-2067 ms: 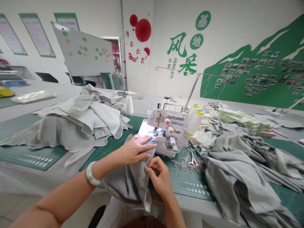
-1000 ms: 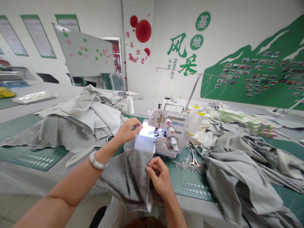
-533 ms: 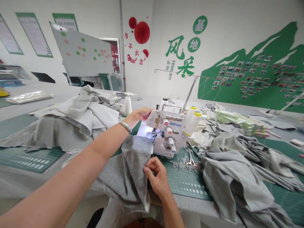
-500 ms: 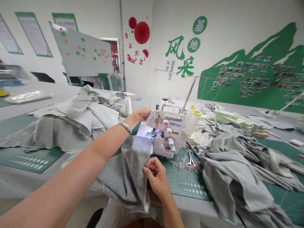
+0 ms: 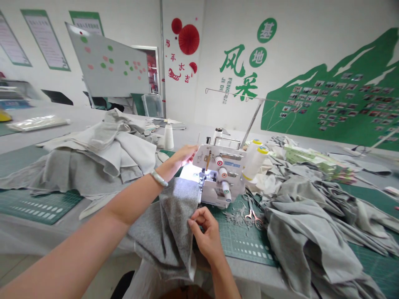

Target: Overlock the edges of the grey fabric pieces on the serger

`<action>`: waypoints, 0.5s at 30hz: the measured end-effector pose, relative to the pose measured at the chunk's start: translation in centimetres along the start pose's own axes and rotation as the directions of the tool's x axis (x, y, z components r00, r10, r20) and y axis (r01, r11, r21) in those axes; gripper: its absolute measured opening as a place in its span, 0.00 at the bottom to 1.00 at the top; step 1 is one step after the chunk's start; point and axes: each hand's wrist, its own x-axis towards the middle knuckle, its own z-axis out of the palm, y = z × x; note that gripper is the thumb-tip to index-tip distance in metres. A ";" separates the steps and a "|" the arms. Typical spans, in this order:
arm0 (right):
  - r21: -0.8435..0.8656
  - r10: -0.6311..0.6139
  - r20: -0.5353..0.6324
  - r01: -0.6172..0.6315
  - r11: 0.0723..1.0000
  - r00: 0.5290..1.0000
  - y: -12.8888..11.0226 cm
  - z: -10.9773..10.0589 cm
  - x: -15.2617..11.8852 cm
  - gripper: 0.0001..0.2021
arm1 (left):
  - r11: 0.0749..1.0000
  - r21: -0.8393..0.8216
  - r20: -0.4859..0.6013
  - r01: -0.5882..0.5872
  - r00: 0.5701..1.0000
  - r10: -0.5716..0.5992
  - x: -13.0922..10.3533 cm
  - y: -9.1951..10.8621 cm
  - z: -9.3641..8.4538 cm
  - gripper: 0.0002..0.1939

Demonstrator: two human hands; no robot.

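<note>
The sewing machine (image 5: 218,176) stands mid-worktop (image 5: 93,120) on a cutting mat (image 5: 243,238). Before it, a folded cloth (image 5: 174,224) hangs over the near edge. A heap of fabric (image 5: 93,158) lies to its left, another fabric pile (image 5: 314,224) to its right, with scissors (image 5: 253,214) between machine and pile. Thread cones (image 5: 254,160) stand just right of the machine.

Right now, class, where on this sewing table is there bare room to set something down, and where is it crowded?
Free: the green mat in front of the scissors, and the mat corner below the left fabric pile. Crowded: around the serger and the right-hand grey heap.
</note>
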 end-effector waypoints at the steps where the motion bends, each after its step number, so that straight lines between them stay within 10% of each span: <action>1: -0.002 0.004 0.003 -0.004 1.000 1.000 0.0 0.0 0.0 0.06 | 1.000 0.026 -0.063 -0.014 0.998 0.015 -1.2 0.0 -0.6 0.13; 4: -0.008 0.010 -0.005 -0.010 1.000 1.000 0.1 -0.1 0.0 0.06 | 0.988 0.120 -0.219 -0.101 0.967 0.126 -6.5 -0.6 -2.4 0.06; 10: -0.001 0.003 0.010 -0.003 1.000 1.000 0.1 -0.1 0.1 0.07 | 0.648 0.511 0.384 -0.565 0.824 0.416 -14.7 -2.0 -2.4 0.10; 15: -0.014 -0.010 -0.016 0.010 1.000 1.000 0.0 -0.1 0.0 0.08 | 0.574 0.600 0.411 -0.558 0.830 0.377 -15.3 -2.8 -1.9 0.14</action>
